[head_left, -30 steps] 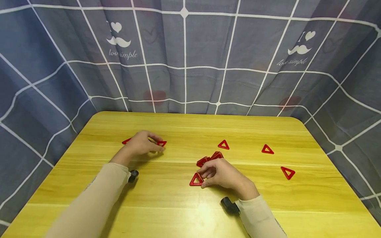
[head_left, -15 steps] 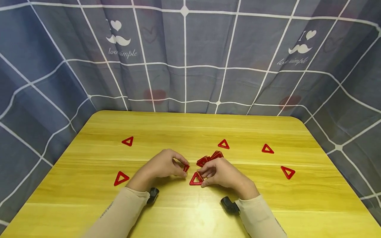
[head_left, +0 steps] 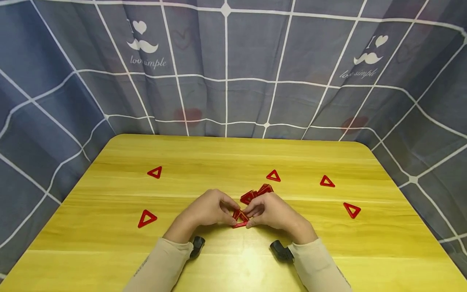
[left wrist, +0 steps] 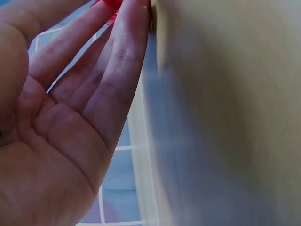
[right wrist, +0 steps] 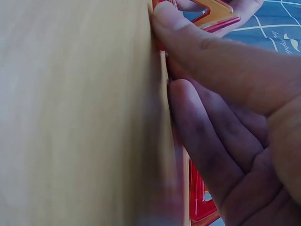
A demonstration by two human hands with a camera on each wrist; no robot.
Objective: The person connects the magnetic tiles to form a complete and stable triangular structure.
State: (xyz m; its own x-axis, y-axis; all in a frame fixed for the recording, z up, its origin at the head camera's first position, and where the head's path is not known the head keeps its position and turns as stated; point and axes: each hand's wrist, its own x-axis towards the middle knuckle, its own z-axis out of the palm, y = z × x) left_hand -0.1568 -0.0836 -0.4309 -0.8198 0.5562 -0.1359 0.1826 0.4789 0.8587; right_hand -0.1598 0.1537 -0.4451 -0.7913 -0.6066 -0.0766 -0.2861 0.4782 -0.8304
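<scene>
In the head view, several red triangle tiles point(head_left: 239, 224) with hollow centres meet between the two hands near the table's middle and lean together. My left hand point(head_left: 211, 209) pinches one tile from the left side. On the opposite side, my right hand point(head_left: 275, 215) grips the tiles between thumb and fingers. The right wrist view has a tilted translucent tile point(right wrist: 221, 22) beyond the right thumb point(right wrist: 171, 16). Only a bit of red tile point(left wrist: 112, 4) shows past the left fingertips in the left wrist view. Just behind the right hand sits a cluster of joined red tiles point(head_left: 249, 197).
Loose red triangle tiles lie flat on the wooden table point(head_left: 109, 243): one at far left point(head_left: 155, 172), one nearer left point(head_left: 147, 218), and others at back centre point(head_left: 273, 175) and right point(head_left: 352, 210). A grey-blue checked curtain point(head_left: 204, 101) surrounds the back and sides.
My left hand has carried a red triangle tile from the back left to the tiles at my right hand, and they now stand tilted together. The right hand has stayed in place.
</scene>
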